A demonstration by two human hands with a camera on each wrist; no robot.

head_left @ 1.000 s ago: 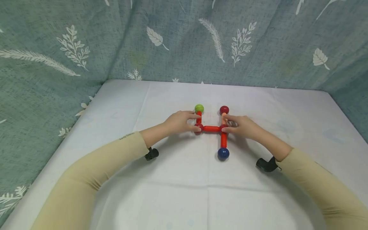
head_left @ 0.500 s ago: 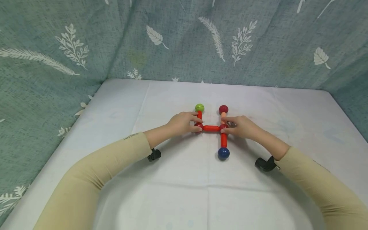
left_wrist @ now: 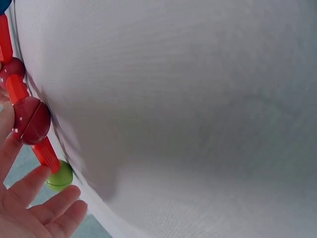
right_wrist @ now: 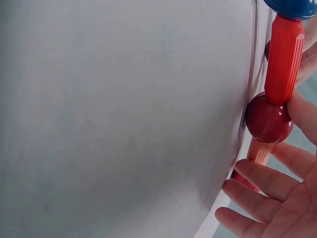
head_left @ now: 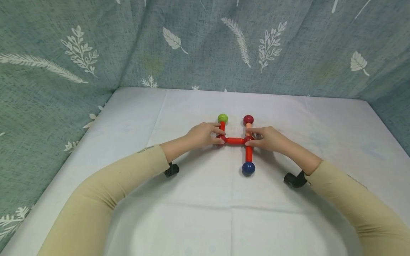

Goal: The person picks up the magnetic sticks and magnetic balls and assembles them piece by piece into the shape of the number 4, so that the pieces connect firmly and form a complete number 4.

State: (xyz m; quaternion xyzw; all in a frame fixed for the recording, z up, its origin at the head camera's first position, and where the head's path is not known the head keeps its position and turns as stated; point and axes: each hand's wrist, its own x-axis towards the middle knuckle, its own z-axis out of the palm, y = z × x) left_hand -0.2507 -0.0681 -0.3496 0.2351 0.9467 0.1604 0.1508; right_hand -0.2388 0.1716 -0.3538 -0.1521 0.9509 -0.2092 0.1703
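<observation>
Magnetic-looking rods and balls form a joined frame on the white cloth. My left hand [head_left: 201,136] pinches the left dark red ball [left_wrist: 34,121] with thumb and a finger; its other fingers are spread. A short red rod [left_wrist: 46,152] runs from that ball to a green ball [head_left: 222,118]. My right hand [head_left: 270,138] holds the right dark red ball [right_wrist: 268,120] between thumb and finger, beside a pale orange rod [right_wrist: 260,151]. A red crossbar [head_left: 235,141] links the two held balls. Nearer me, another red rod [head_left: 248,154] ends in a blue ball [head_left: 248,168].
A further dark red ball [head_left: 248,120] tops the orange rod. White cloth [head_left: 205,213] covers the table, with creases running across it. Behind and to the left hangs a green leaf-patterned curtain [head_left: 205,53]. Black wrist cameras [head_left: 294,180] sit under both wrists.
The frame and both hands have shifted slightly away from me, mostly in the last half second. Earlier, the left hand's fingers moved a little to the right. Both hands stay on the same balls.
</observation>
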